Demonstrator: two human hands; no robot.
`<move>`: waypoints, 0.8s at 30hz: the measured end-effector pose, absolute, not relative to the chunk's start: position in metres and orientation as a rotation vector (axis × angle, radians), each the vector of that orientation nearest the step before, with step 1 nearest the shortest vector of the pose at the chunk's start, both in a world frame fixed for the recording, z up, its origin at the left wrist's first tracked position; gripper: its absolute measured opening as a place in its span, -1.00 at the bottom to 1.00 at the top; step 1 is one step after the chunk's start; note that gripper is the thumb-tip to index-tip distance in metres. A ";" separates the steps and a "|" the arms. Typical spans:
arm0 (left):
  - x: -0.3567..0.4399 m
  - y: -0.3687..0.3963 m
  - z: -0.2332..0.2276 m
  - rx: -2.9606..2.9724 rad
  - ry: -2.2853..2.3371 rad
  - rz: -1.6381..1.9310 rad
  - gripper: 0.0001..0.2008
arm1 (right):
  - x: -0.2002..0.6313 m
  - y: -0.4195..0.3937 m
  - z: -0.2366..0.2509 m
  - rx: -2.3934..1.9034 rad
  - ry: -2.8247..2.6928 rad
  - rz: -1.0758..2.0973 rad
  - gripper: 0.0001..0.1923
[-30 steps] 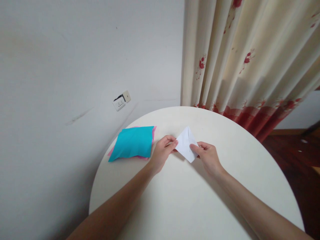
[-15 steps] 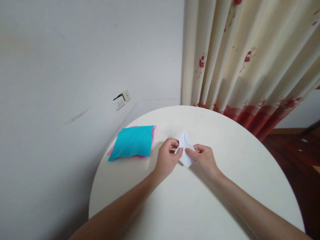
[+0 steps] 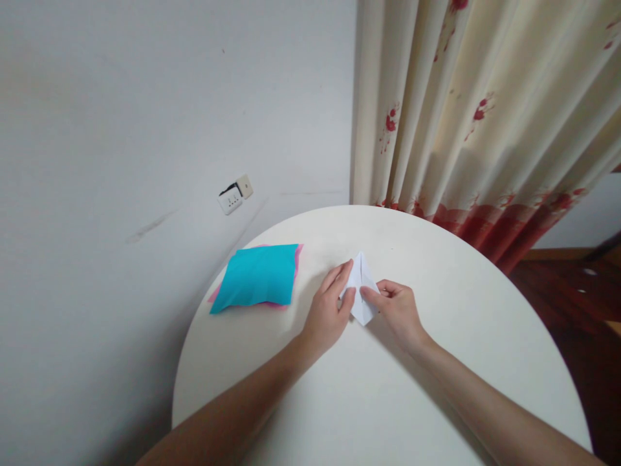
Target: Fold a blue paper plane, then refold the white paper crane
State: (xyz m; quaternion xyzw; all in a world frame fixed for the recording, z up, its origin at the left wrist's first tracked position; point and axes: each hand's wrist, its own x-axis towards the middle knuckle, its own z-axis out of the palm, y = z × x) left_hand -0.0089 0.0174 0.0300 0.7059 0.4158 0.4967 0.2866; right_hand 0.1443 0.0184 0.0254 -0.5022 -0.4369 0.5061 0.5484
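Observation:
A small piece of white folded paper [image 3: 361, 278] in a diamond shape, with a crease line down its middle, is held just above the table between both hands. My left hand [image 3: 330, 304] is at its left edge, the fingers lying straight along that side and the thumb on the lower front face. From the right, my right hand [image 3: 396, 307] pinches the paper, thumb on the front and fingers curled behind the edge. Part of the paper's left side is hidden by the left fingers.
To the left on the round white table [image 3: 436, 362] lies a stack of blue paper [image 3: 257, 277] with pink sheets showing underneath. Behind stand a white wall with a power socket [image 3: 230, 200] and a floral curtain [image 3: 466, 116].
The left fingers, curled behind the paper's edge before, have straightened and now lie along its left side. The right hand keeps its pinch, and the paper has barely shifted.

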 end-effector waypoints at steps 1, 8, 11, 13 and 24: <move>-0.009 0.017 0.030 1.904 1.079 1.304 -0.50 | 0.144 0.018 0.026 -1.190 -1.029 1.199 -0.65; -0.013 0.023 0.028 1.716 0.940 1.223 -0.48 | 0.142 0.018 0.033 -1.183 -1.007 1.231 -0.63; -0.016 0.027 0.029 1.549 0.940 1.172 -0.49 | 0.142 0.018 0.033 -1.171 -1.011 1.253 -0.62; -0.017 0.029 0.030 1.475 0.923 1.166 -0.48 | 0.141 0.018 0.032 -1.161 -1.018 1.260 -0.62; -0.017 0.032 0.030 1.173 0.896 1.039 -0.63 | 0.142 0.019 0.027 -1.081 -1.118 1.389 -0.58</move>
